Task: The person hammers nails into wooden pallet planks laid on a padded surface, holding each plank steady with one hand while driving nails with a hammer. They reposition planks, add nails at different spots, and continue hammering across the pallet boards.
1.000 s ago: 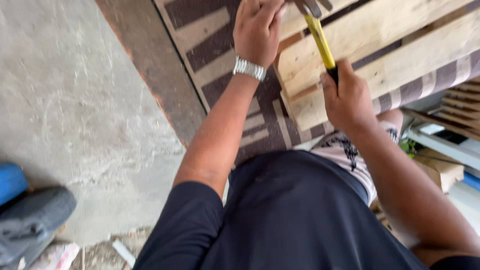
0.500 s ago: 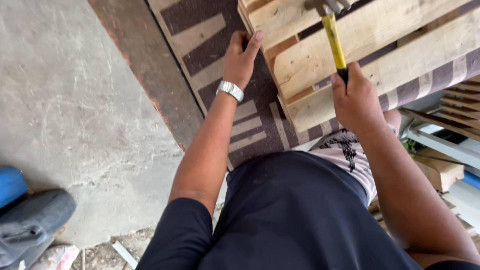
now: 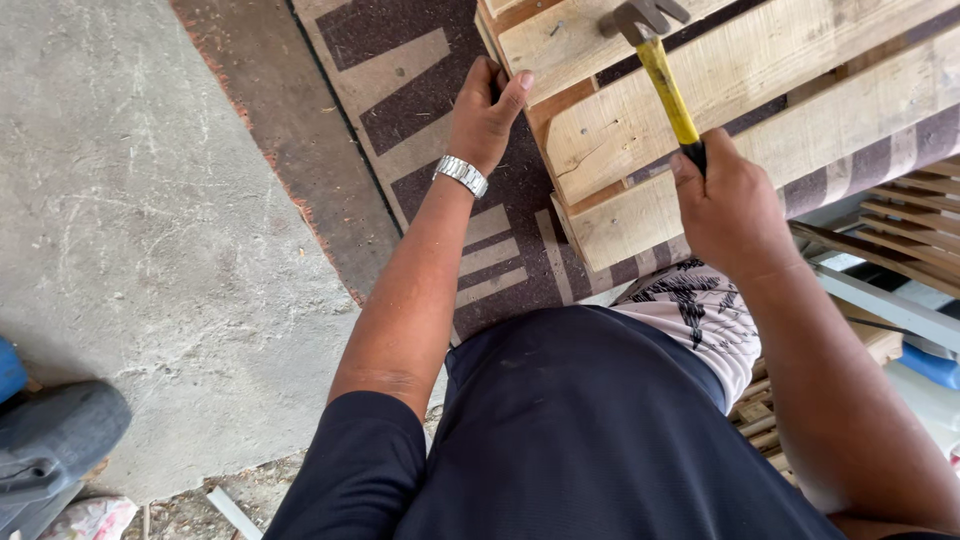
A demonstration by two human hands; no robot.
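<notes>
A wooden pallet of pale planks lies across the upper right of the head view. My left hand, with a metal watch on its wrist, grips the pallet's left end by the edge of a plank. My right hand is closed around the black grip of a yellow-handled claw hammer. The hammer's steel head rests on or just above the top plank. My dark shirt and patterned shorts fill the lower middle.
A brown and cream patterned mat lies under the pallet, next to a grey concrete floor. More wooden slats and a metal bar sit at the right. A dark grey object lies at the lower left.
My left hand slid from the top of the planks to the pallet's left end and gripped it. The hammer in my right hand stayed over the top plank.
</notes>
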